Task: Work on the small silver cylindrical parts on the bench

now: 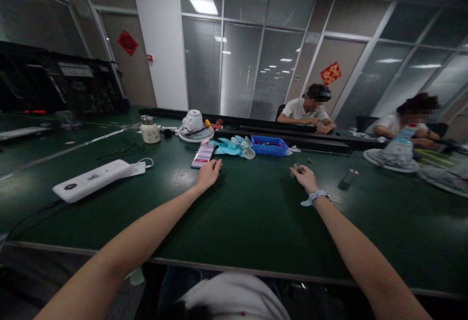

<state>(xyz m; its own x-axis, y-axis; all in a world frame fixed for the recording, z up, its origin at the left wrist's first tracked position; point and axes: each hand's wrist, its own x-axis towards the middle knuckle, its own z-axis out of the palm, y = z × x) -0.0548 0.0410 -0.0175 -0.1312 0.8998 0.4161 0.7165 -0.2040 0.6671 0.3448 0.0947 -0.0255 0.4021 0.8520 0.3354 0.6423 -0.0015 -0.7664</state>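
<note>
My left hand rests on the green table beside a phone with a lit screen; its fingers are drawn together, and whatever they hold, if anything, is too small to name. My right hand, with a watch on the wrist, has its thumb and fingers around a small metal cylinder near the table surface. Another metal cylinder stands to the right of that hand. Light blue fan blades lie behind the phone, next to a blue basket with small items inside.
On the green table are a long white device with a cable, a patterned jar and a white fan part. More fan parts lie at the right. Two people sit across the table, behind a black rail.
</note>
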